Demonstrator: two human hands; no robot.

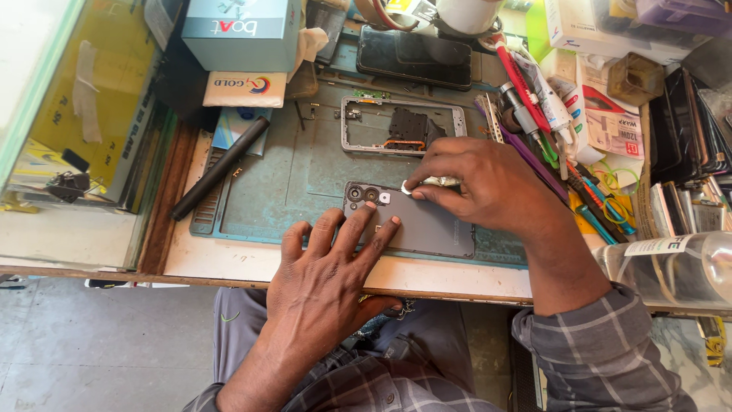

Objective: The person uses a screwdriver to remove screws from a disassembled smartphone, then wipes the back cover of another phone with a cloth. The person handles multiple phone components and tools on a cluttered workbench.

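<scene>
A dark grey phone (pixel 415 221) lies back-up on the teal mat (pixel 305 175) near the front edge of the bench (pixel 229 263), its camera cluster toward the left end. The left hand (pixel 328 275) rests flat with fingers spread, the fingertips (pixel 394 221) pressing on the lower left part of the back cover and holding nothing. The right hand (pixel 480 183) lies over the upper right part of the phone, thumb and forefinger pinched on a small white scrap (pixel 427 183), perhaps a wipe or tab; exactly what it is cannot be told. The phone looks light, stiff and thin, with a smooth matt back that would probably slide on the mat unless pressed down, so pinning it by the flat of the cover seems sound. The lenses look like the fragile spot, best left untouched; the long edges would likely give the safest hold. Beyond it lies a stripped grey frame (pixel 402 126) with bare parts inside, likely delicate and best taken by its rim. A black phone (pixel 415 57) lies farther back, a black pen-like tool (pixel 219 168) to the left, and screwdrivers (pixel 534 107) crowd the right side.
</scene>
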